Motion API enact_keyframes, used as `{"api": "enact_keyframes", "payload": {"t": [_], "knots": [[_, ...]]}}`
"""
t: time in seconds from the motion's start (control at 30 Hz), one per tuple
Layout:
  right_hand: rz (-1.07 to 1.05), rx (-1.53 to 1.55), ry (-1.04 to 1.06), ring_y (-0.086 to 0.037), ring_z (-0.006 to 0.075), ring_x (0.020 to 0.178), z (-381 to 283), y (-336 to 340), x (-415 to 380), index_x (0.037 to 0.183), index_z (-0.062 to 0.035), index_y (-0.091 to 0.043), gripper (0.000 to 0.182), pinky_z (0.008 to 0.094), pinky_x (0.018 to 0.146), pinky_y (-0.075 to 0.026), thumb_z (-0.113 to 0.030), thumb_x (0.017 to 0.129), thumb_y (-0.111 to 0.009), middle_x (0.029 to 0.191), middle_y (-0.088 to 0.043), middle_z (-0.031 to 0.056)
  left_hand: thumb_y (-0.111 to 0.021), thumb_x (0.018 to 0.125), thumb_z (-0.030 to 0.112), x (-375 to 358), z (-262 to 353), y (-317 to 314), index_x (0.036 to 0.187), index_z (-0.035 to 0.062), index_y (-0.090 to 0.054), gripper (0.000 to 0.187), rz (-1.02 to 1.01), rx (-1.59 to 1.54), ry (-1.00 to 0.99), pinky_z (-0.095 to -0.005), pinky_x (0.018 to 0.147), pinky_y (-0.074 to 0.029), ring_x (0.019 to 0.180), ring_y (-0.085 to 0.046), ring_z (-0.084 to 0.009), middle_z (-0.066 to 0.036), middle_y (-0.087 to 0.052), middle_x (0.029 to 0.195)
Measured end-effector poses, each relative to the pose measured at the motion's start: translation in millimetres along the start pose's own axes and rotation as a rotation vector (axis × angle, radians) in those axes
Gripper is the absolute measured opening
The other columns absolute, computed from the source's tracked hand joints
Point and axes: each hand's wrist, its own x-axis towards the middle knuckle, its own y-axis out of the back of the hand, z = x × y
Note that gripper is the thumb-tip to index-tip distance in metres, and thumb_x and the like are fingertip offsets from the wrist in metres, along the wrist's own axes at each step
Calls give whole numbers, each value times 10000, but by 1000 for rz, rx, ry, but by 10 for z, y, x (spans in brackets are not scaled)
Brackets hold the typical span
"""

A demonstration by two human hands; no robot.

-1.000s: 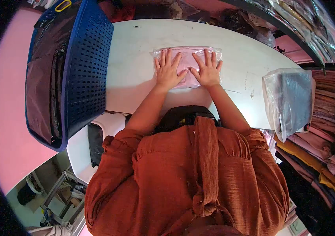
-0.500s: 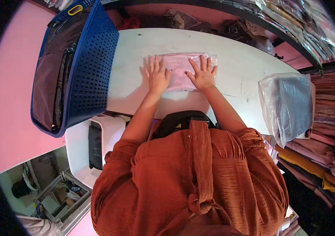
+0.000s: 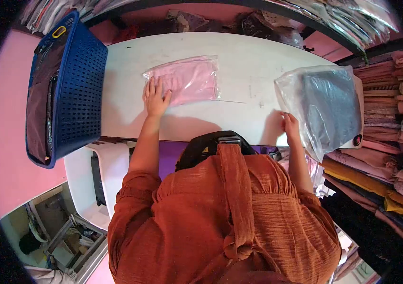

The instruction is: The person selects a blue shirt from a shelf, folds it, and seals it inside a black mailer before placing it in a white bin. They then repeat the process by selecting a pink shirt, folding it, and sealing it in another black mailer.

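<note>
A folded pink garment in a clear plastic bag (image 3: 193, 81) lies flat on the white table. My left hand (image 3: 155, 99) rests on its left end, fingers stretched out. Over the table's front edge on the right is my right hand (image 3: 291, 125), its fingers loosely bent and nothing visible in them. Close beside that hand lies a larger clear plastic bag with a folded grey-blue item (image 3: 331, 106) inside. Whether the right hand touches this bag's edge is hard to make out.
A blue perforated basket (image 3: 79, 90) with dark packed garments stands at the table's left end. Folded clothes (image 3: 381, 99) are stacked on the right. A shelf of bagged items (image 3: 348, 21) runs above the back. A white chair (image 3: 109, 170) stands below left.
My right hand has left the pink package and moved right, toward the larger bag. My left hand stays on the package, which now sits tilted. The view has shifted to the right.
</note>
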Motion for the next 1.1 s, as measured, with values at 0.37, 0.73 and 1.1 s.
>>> {"api": "enact_keyframes", "payload": {"t": [0.37, 0.73, 1.1], "knots": [[579, -51, 721, -604, 275, 965, -665, 1558, 501, 1359, -85, -412, 450, 356, 859, -471, -67, 917, -497, 1167, -587, 166, -609, 799, 404, -7, 1275, -112, 1368, 137, -433, 653, -142, -135, -64, -455, 1087, -222, 1345, -266, -334, -141, -316, 1461], [462, -1035, 263, -625, 376, 930, 342, 1460, 1180, 985, -72, -655, 291, 468, 785, -501, -287, 857, -507, 1025, -640, 194, -518, 887, 345, -501, 1214, -17, 1397, 211, -388, 543, 75, 94, 237, -592, 1073, -136, 1376, -185, -371, -159, -238, 1493], [612, -921, 394, -633, 326, 687, 491, 1704, 1260, 717, -91, -639, 258, 457, 568, -474, -334, 789, -586, 778, -653, 137, -460, 906, 424, -793, 1092, 1, 1410, 264, -357, 539, -89, 130, 446, -613, 1074, -85, 1390, -166, -345, -151, -228, 1499]]}}
